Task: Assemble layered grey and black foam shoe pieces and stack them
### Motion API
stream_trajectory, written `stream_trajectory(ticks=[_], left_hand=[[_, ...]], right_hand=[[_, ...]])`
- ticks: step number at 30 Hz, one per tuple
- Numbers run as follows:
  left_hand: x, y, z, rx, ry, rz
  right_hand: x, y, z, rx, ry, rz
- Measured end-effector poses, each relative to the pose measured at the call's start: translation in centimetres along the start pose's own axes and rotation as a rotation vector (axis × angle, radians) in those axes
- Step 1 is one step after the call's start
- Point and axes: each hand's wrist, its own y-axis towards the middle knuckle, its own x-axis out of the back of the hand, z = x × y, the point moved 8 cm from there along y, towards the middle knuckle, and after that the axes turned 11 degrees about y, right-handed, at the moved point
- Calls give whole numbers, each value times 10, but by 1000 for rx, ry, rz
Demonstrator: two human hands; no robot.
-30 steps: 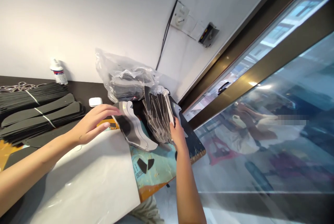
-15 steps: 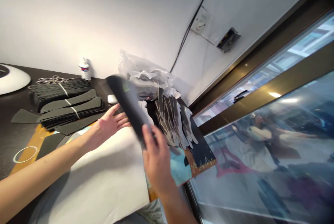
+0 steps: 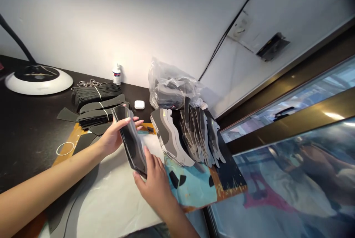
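Observation:
A thin stack of dark, curved flat pieces (image 3: 131,140) is held above the white sheet, tilted, its edges slightly fanned. My left hand (image 3: 115,134) is closed around its upper part, thumb across the front and fingertips showing past the far side. At the lower end, my right hand (image 3: 154,179) grips the stack between thumb and fingers. Just right of it lies a pile of curved grey pieces (image 3: 169,138) with a yellow mark on top. Farther right, more grey wavy-edged pieces (image 3: 198,134) are fanned out on the board.
Tied bundles of dark pieces (image 3: 97,95) lie at the left, near a white bottle (image 3: 117,74) and a lamp base (image 3: 39,82). A plastic bag of pieces (image 3: 172,86) stands against the wall. A white case (image 3: 139,105), a ring (image 3: 65,148) and a white sheet (image 3: 111,197) are nearby. Glass (image 3: 277,179) is at right.
My left hand, open beside the dark pieces before, now grips them. The pieces have moved lower and are seen more clearly. The view has swung left, bringing the whole lamp base in.

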Motion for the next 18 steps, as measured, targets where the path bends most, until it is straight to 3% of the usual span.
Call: stream_trajectory(ticks=[4, 7, 9, 11, 14, 16, 18], left_hand=[[5, 3, 16, 123, -243, -13], [5, 4, 15, 84, -314, -34], [7, 3, 11, 46, -351, -85], [8, 2, 9, 46, -384, -125], [9, 4, 13, 71, -400, -108], [12, 8, 18, 54, -390, -74], [16, 12, 24, 28, -389, -35]], right_hand=[[-7, 7, -6, -59, 102, -19], [-8, 9, -1, -33, 139, 12], [5, 8, 4, 24, 96, 11], [39, 8, 1, 55, 49, -83], [126, 7, -31, -59, -53, -448], [175, 8, -67, -270, -164, -630], [195, 14, -113, -580, -221, -550]])
